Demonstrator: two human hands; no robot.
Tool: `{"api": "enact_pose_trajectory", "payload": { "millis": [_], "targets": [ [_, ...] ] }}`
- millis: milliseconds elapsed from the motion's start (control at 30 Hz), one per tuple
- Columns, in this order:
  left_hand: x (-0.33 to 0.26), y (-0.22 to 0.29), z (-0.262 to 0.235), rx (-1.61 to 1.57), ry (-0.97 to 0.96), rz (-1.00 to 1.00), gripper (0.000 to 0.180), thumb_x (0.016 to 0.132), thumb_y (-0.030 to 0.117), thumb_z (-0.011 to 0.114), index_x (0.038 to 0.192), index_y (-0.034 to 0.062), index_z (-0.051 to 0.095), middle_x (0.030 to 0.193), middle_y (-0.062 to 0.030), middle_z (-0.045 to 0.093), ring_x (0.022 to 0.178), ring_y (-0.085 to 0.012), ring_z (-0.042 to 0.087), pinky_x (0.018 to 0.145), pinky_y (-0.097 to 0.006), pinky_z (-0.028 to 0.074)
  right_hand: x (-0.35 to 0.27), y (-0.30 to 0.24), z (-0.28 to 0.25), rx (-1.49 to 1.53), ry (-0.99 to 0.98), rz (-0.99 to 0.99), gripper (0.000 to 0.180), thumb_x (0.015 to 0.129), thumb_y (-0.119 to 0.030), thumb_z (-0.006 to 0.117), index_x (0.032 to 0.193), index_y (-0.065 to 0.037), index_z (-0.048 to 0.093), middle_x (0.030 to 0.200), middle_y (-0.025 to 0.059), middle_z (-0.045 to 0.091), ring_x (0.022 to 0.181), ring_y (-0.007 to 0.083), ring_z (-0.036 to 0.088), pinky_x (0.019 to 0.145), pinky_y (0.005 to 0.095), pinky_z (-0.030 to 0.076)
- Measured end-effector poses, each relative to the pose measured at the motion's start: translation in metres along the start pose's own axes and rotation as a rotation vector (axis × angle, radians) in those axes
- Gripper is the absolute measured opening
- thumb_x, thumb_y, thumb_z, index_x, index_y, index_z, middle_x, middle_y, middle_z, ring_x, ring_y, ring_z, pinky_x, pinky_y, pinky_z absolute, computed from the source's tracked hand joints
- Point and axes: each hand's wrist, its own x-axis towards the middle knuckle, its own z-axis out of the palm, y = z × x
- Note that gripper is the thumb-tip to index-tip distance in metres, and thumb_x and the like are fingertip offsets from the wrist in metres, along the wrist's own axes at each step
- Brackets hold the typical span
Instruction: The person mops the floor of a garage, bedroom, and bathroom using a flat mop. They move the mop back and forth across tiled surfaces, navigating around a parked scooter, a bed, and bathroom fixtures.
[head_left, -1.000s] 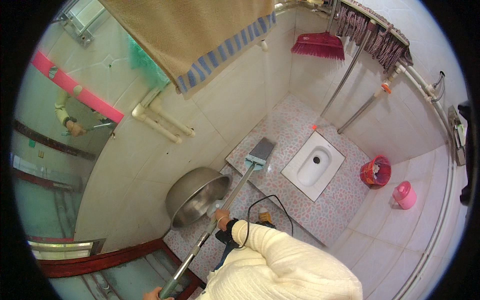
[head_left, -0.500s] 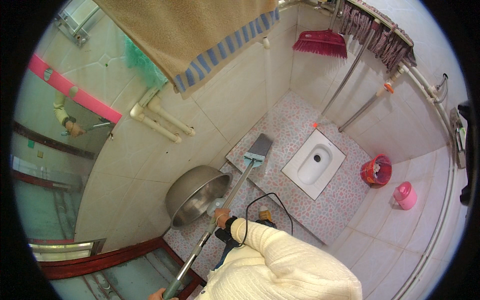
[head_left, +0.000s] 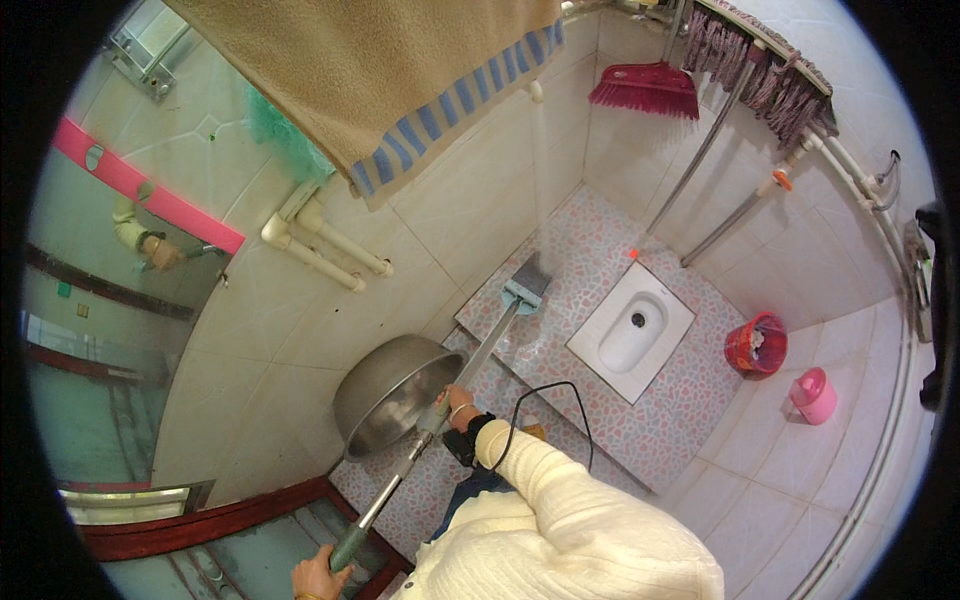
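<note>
A flat mop (head_left: 487,350) runs slantwise across the room, its dark grey head (head_left: 530,277) pressed on the speckled pink tile floor (head_left: 560,235) close to the left wall. My right hand (head_left: 460,408), in a cream sleeve with a dark band at the wrist, is wrapped round the middle of the pole. Lower left, my left hand (head_left: 318,577) closes on the grey-green end grip. Beside the pole, a big steel basin (head_left: 385,400) leans tilted by the wall. To the right of the mop head lies a white squat toilet (head_left: 622,335), set into the raised floor.
A step edge (head_left: 590,435) crosses the floor ahead of me. A black cable loop (head_left: 575,390) hangs near my right arm. Right of the toilet stand a red bucket (head_left: 757,345) and a pink container (head_left: 813,395). A towel (head_left: 390,80), a red broom (head_left: 645,90) and mops (head_left: 770,85) hang above.
The mop head has slid a little farther away and to the right, and turned slightly. Both hands have moved forward with the pole, and more of my left hand shows.
</note>
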Motion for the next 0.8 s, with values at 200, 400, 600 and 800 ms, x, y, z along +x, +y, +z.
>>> {"api": "enact_pose_trajectory", "payload": {
  "millis": [200, 400, 600, 800],
  "targets": [
    [0.006, 0.059, -0.055, 0.186, 0.180, -0.027, 0.053, 0.071, 0.027, 0.072, 0.120, 0.0162, 0.054, 0.089, -0.0181, 0.065, 0.079, -0.0376, 0.062, 0.065, -0.047, 0.048, -0.013, -0.057, 0.039, 0.250, -0.258, 0.040, 0.015, 0.086, -0.018, 0.053, 0.077, -0.008, 0.048, 0.066, 0.0064, 0.051, 0.055, 0.0210, 0.050, 0.054, 0.0357, 0.047],
    [0.012, 0.098, -0.083, 0.172, 0.374, 0.109, 0.061, 0.064, 0.031, 0.078, 0.119, 0.0198, 0.053, 0.087, -0.0159, 0.065, 0.073, -0.0371, 0.063, 0.063, -0.047, 0.048, -0.021, -0.104, 0.054, 0.619, -0.588, 0.084, 0.011, 0.087, -0.015, 0.054, 0.083, -0.007, 0.048, 0.070, 0.0021, 0.049, 0.058, 0.0144, 0.046, 0.056, 0.0296, 0.043],
    [0.020, 0.105, -0.112, 0.162, 0.130, 0.086, 0.064, 0.064, 0.027, 0.076, 0.122, 0.0215, 0.051, 0.080, -0.0145, 0.063, 0.071, -0.0371, 0.062, 0.062, -0.047, 0.047, -0.017, -0.114, 0.056, 0.785, -0.798, 0.085, 0.018, 0.089, -0.018, 0.053, 0.101, -0.004, 0.050, 0.075, 0.0029, 0.049, 0.064, 0.0145, 0.047, 0.063, 0.0305, 0.044],
    [0.010, 0.117, -0.125, 0.188, 0.225, 0.115, 0.058, 0.073, 0.017, 0.071, 0.127, 0.0181, 0.050, 0.090, -0.0181, 0.064, 0.079, -0.0375, 0.061, 0.067, -0.048, 0.049, -0.032, -0.122, 0.056, 0.710, -0.699, 0.117, 0.028, 0.090, -0.023, 0.055, 0.108, -0.003, 0.047, 0.081, 0.0075, 0.053, 0.074, 0.0204, 0.053, 0.075, 0.0375, 0.047]
  ]
}}
